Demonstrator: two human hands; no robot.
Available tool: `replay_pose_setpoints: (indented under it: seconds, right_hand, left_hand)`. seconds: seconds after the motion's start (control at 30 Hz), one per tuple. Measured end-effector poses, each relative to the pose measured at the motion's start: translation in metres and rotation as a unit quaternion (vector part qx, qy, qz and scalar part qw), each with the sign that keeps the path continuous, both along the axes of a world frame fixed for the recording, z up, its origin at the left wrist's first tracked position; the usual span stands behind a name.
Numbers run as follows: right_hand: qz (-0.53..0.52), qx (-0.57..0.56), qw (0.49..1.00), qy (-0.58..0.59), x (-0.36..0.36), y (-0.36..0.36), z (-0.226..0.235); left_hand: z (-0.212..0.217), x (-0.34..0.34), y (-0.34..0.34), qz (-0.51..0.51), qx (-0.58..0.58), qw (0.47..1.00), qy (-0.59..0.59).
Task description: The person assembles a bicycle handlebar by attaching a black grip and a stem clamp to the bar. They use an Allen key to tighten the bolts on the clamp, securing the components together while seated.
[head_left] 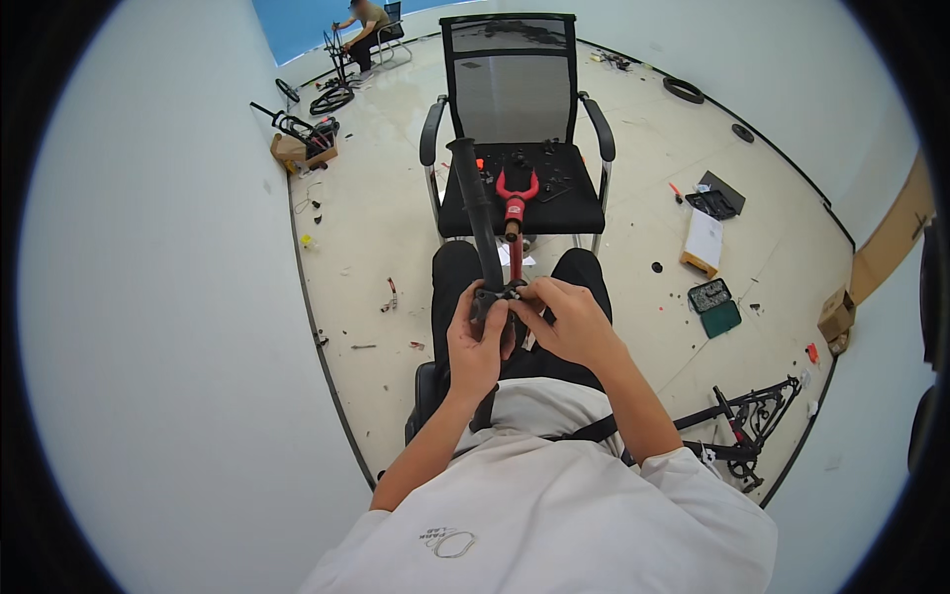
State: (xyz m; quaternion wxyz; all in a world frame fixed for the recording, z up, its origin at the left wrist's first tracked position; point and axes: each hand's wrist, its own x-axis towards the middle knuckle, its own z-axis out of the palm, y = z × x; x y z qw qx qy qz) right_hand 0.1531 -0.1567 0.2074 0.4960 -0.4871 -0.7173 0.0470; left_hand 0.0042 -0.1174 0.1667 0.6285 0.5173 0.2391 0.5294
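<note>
White walls and a pale, littered floor (396, 228) frame a seated person, seen from above, working over their own lap. Just past the knees, a black handlebar (473, 203) rises toward the far wall, its lower end fixed in a small black clamp (498, 294) at the fingertips. The left hand (475, 342) is closed around the clamp from below. The right hand (566, 319) pinches the clamp's top with thumb and fingers; whether it holds a bolt or tool cannot be told. Doing this well seems to call for the left hand keeping the clamp steady while the right works in small, careful turns, since the long bar could swing and twist the joint.

Behind the bar, close to it, stands a red fork (515, 203), its prongs reaching up over the seat of a black mesh chair (515, 109). Small dark parts lie scattered on that seat. The fork and chair edge crowd the space ahead of the hands.

Further right on the floor are a green parts tray (715, 307), a white box (704, 241) and a bike frame (747, 416). Far off at the top left, another person (364, 30) sits working beside loose tyres (332, 99).
</note>
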Motion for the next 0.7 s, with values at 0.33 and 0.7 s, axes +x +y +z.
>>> replay_pose_setpoints:
  seconds: [0.33,0.7]
  right_hand:
    - [0.012,-0.04,0.999,0.022,0.0,-0.002,0.001]
    - [0.014,0.035,0.997,0.073,-0.003,0.002,-0.007]
  left_hand:
    - [0.003,0.002,-0.003,-0.006,-0.005,1.0,-0.006]
    - [0.006,0.001,-0.005,-0.022,-0.01,1.0,-0.015]
